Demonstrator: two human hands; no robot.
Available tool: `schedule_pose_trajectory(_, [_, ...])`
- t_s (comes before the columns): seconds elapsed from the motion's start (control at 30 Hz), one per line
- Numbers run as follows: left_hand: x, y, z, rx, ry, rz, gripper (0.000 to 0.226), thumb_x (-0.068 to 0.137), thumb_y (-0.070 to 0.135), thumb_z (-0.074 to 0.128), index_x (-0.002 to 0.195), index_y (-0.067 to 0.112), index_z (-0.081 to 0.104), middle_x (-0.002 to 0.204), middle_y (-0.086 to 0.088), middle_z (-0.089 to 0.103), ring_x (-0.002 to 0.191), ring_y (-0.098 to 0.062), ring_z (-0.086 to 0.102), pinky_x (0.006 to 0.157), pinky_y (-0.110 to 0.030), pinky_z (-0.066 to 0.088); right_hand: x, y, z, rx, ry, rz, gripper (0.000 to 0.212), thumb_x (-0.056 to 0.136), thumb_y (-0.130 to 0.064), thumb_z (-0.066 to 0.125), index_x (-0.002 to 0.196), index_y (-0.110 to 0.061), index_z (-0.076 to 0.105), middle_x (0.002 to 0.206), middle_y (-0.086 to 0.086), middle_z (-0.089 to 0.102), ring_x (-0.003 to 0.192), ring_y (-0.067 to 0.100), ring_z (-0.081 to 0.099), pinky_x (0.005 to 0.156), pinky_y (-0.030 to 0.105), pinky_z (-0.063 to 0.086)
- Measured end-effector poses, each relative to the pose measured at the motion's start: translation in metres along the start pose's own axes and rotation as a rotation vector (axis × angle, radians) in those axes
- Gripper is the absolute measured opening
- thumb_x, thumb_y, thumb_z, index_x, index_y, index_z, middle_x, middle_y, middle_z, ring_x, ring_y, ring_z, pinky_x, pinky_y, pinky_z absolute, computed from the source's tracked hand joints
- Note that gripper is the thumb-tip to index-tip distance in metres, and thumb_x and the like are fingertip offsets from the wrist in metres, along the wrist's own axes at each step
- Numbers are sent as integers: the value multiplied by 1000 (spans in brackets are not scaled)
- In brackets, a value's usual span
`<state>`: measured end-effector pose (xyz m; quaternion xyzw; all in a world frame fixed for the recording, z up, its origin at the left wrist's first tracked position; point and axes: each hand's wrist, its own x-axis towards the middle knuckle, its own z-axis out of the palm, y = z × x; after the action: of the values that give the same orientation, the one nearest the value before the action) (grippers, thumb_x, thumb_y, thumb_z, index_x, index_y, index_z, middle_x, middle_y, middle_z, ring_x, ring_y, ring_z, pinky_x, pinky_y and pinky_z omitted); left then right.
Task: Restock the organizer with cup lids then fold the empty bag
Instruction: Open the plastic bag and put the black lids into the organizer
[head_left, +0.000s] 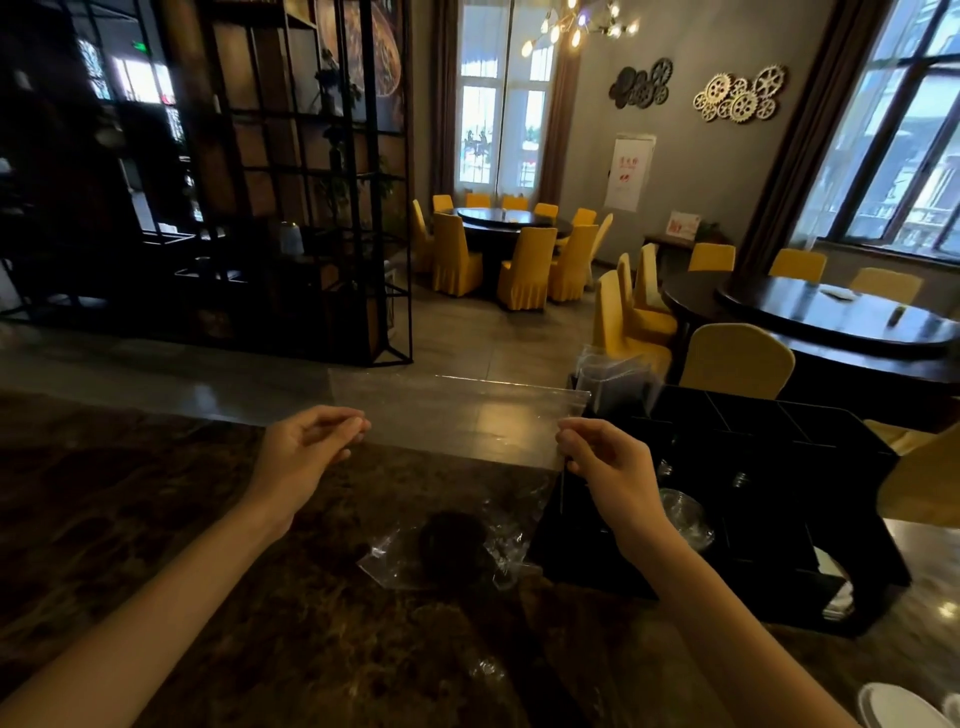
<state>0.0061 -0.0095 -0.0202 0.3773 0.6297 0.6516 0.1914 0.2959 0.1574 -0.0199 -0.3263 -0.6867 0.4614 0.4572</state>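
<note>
A clear empty plastic bag (457, 415) is stretched flat in the air above the dark marble counter (156, 519). My left hand (306, 447) pinches its left edge and my right hand (602, 457) pinches its right edge. To the right stands the black compartmented organizer (753, 467), with clear cup lids (685, 512) visible in a front compartment. A second crumpled clear bag (452, 551) lies on the counter below the held bag, with something dark inside it.
Clear plastic sleeves (618, 379) stick up from the organizer's back left compartment. White plates (893, 706) sit at the bottom right corner. Beyond the counter are round dark tables with yellow chairs (737, 358) and a black metal shelf (291, 208) at left.
</note>
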Motion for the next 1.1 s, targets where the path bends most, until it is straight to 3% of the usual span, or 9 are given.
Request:
schedule_pose_trajectory(0.23, [-43, 27, -3, -17, -31, 58, 15, 88, 20, 70, 102, 20, 74, 99, 5, 78, 95, -9, 73, 82, -30, 57, -38, -27, -26, 63, 15, -54, 18, 96, -14, 69, 101, -30, 77, 96, -10, 79, 91, 6, 74, 75, 14, 56])
schedule_pose_trajectory(0.37, [-70, 36, -3, -43, -56, 105, 24, 78, 33, 72, 99, 22, 76, 100, 1, 78, 94, -13, 73, 74, -23, 61, -65, -36, -41, 95, 32, -63, 17, 96, -15, 70, 103, -28, 77, 98, -6, 79, 93, 8, 74, 76, 19, 58])
schedule_pose_trajectory(0.47, [-92, 40, -5, -66, -77, 117, 22, 77, 35, 73, 96, 27, 78, 100, 0, 78, 94, -15, 73, 76, -22, 60, -88, -43, -49, 98, 60, -68, 16, 95, -16, 70, 103, -28, 77, 95, -8, 79, 88, 4, 73, 68, 12, 54])
schedule_pose_trajectory(0.6, [-121, 43, -9, -49, -94, 101, 21, 76, 36, 73, 95, 28, 78, 100, 0, 78, 95, -16, 73, 80, -30, 60, -121, -47, -57, 83, 47, -66, 15, 95, -17, 69, 104, -27, 76, 94, -10, 78, 87, 4, 73, 58, 11, 52])
schedule_pose_trajectory(0.9, [-182, 51, -17, -67, -113, 82, 29, 76, 32, 73, 100, 17, 76, 98, 0, 78, 93, -16, 73, 79, -28, 61, -192, -59, -70, 69, 75, -51, 16, 89, -32, 71, 104, -31, 78, 98, 0, 78, 95, 13, 74, 79, 22, 59])
schedule_pose_trajectory(1.0, [-202, 48, -19, -61, -136, 97, 25, 77, 31, 73, 98, 19, 77, 97, 0, 78, 91, -14, 73, 79, -24, 60, -214, -59, -75, 18, 92, -36, 16, 93, -26, 70, 107, -30, 77, 98, -2, 77, 96, 13, 74, 79, 26, 57])
schedule_pose_trajectory(1.1, [-222, 40, -23, -60, -170, 80, 19, 78, 32, 74, 96, 26, 77, 98, 0, 78, 92, -15, 74, 79, -24, 60, -237, -58, -79, -7, 95, -25, 17, 90, -34, 70, 105, -34, 77, 98, -5, 78, 94, 10, 73, 74, 20, 58])
